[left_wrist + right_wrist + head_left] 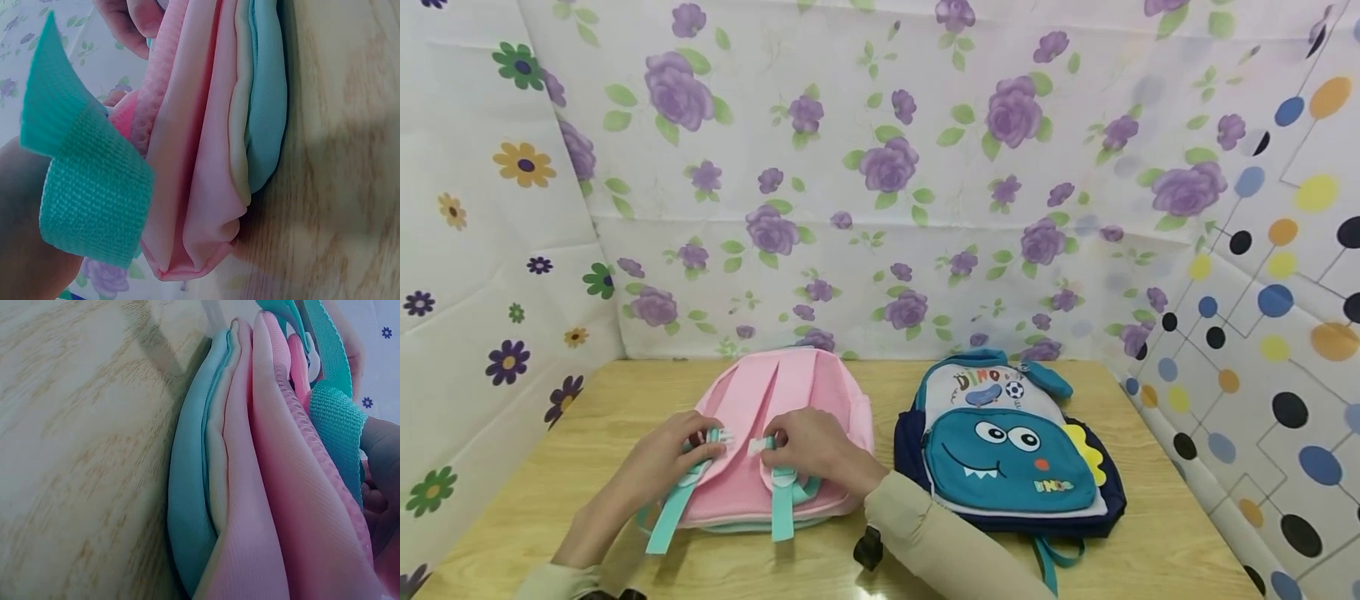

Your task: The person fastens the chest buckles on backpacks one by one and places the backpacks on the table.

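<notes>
Head view, the pink fabric backpack point(790, 387) lies on the tan wooden table point(883, 383), wood showing either side, left hand point(673, 450) and right hand point(812, 442) pinching parted white plastic buckle halves point(756, 447); left wrist, teal webbing strap point(100, 184) curls; right wrist, table flanks the bag.

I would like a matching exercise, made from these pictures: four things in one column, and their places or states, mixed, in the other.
Things
1. pink bag
2. dino bag
3. left hand
4. table

Places or states
A. pinches a buckle half
B. is under both bags
C. lies with its shoulder straps upward
D. lies with its smiling front upward

Right pairs
1-C, 2-D, 3-A, 4-B
</notes>
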### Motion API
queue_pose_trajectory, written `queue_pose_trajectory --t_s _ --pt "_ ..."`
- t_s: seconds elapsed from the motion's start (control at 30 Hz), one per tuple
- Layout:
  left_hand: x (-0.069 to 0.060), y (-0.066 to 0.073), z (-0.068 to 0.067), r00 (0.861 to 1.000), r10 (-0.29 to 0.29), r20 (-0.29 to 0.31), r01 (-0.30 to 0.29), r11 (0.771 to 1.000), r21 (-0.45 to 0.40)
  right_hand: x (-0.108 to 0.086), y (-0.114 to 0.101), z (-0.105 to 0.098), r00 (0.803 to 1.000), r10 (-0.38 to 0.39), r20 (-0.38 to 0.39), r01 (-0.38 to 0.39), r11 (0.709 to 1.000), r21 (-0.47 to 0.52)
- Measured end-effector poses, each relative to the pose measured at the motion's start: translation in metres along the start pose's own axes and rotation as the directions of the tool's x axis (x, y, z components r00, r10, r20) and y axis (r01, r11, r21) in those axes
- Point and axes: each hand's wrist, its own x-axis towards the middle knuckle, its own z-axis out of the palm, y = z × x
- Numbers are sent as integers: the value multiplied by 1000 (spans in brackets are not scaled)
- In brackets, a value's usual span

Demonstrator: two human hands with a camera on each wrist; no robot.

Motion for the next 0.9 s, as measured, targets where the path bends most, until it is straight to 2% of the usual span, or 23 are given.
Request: queue_pose_trajectory --t_s 0.53,0.73,0.9 --pt "2 -4 1 1000 -8 23 8 1000 -29 4 -3 -13 998 -18 -57 19 999 29" --pt "7 0 0 1000 8 25 -6 996 -94 8 -6 -16 997 -45 -70 45 999 -2" --pt "11 4 -2 1000 19 25 -16 994 -104 11 -9 -17 996 -55 -72 54 998 -16"
